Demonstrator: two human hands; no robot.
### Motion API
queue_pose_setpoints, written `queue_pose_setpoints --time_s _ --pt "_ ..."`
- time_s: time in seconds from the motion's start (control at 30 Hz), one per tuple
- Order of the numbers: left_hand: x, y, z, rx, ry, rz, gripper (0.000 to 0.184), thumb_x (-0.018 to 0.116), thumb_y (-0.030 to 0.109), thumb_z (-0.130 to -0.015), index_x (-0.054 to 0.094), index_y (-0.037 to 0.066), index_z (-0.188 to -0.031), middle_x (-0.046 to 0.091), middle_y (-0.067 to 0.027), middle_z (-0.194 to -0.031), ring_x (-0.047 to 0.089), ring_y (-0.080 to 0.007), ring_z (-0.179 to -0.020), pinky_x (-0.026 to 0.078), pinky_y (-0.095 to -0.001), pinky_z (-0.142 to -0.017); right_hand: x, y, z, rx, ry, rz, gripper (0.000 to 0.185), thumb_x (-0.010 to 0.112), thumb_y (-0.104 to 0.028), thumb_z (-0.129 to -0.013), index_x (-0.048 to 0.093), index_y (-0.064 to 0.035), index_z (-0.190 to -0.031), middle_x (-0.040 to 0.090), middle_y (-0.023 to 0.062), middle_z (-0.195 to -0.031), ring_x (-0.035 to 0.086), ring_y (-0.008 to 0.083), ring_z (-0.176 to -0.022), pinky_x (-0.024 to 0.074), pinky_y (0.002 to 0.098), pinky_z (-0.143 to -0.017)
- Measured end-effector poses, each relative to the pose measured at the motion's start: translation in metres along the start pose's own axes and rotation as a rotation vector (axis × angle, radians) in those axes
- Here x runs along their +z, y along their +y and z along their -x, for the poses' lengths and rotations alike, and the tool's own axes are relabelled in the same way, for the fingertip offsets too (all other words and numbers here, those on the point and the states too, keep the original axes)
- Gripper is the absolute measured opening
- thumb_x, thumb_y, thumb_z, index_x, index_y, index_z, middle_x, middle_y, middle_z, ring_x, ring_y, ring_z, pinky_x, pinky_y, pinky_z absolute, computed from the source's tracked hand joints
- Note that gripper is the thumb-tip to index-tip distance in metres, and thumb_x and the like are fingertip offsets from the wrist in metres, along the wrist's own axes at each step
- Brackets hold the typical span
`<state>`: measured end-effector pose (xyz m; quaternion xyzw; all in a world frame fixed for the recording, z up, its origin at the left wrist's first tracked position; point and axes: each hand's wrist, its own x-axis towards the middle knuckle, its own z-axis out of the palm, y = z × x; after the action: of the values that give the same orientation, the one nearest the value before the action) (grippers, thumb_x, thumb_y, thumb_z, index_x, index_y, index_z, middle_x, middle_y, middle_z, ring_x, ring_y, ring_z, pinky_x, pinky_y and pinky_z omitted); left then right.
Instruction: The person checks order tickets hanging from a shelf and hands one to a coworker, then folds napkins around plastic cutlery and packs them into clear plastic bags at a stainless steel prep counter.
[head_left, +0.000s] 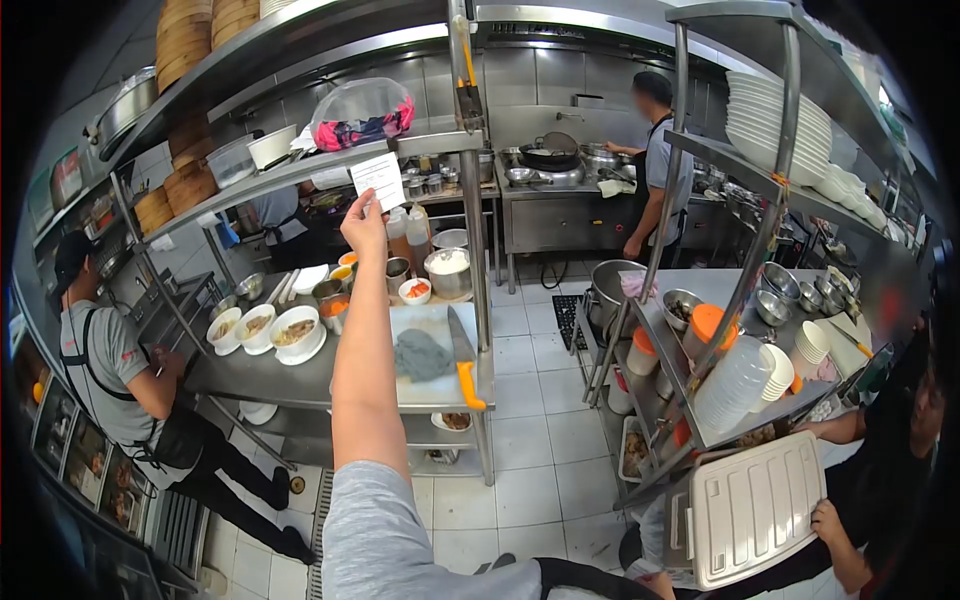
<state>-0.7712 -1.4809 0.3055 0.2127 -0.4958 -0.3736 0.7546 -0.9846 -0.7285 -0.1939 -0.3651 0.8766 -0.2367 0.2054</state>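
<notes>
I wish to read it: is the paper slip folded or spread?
Spread: the paper slip shows a flat face above the left hand; no fold visible.

I am seeing a knife [463, 352] lying beside a grey cloth [424, 356] on the cutting board [420, 320], while white plates [775, 120] are standing stacked on a shelf [718, 156].

Slip [383, 186] in left hand [365, 222]: paper, thin, matt. Sleeve [375, 515] below that hand: soft cloth, matt. Shelf [290, 175] just behind hand: metal, smooth, dull sheen. Steamers [182, 45], up-left of hand: wood, matt. Down-right of hand: rag [424, 354], matt, rough cloth; knife [462, 350], metal blade, smooth plastic-looking handle. Bowls [296, 332], down-left of hand: glossy, material uncertain. Lid [755, 510], well right of hand: ribbed plastic, semi-matt.
</notes>
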Motion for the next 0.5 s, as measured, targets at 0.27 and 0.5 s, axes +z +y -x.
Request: queue_pose_setpoints --time_s 0.27,0.5 --pt "-0.021 -0.03 -0.063 0.036 -0.104 -0.103 0.025 0.059 0.005 -0.085 0.064 0.004 -0.11 0.062 -0.0038 -0.098 0.057 -0.0065 -0.072 0.051 -0.0211 -0.058 -0.019 -0.076 -0.006 0.326 -0.196 0.15 0.033 0.06 -0.039 -0.075 0.07 -0.0117 -0.092 0.065 0.0149 -0.087 0.064 0.0307 -0.084 0.0494 0.0409 -0.074" --pt "-0.03 -0.041 -0.067 -0.043 -0.151 0.006 0.026 0.06 0.004 -0.086 0.062 0.002 -0.111 0.063 -0.005 -0.099 0.056 -0.007 -0.071 0.05 -0.021 -0.059 0.013 -0.052 -0.02 0.331 -0.126 0.078 0.032 0.064 -0.033 -0.069 0.07 -0.0099 -0.091 0.066 0.0161 -0.086 0.064 0.0301 -0.083 0.0493 0.0399 -0.075"
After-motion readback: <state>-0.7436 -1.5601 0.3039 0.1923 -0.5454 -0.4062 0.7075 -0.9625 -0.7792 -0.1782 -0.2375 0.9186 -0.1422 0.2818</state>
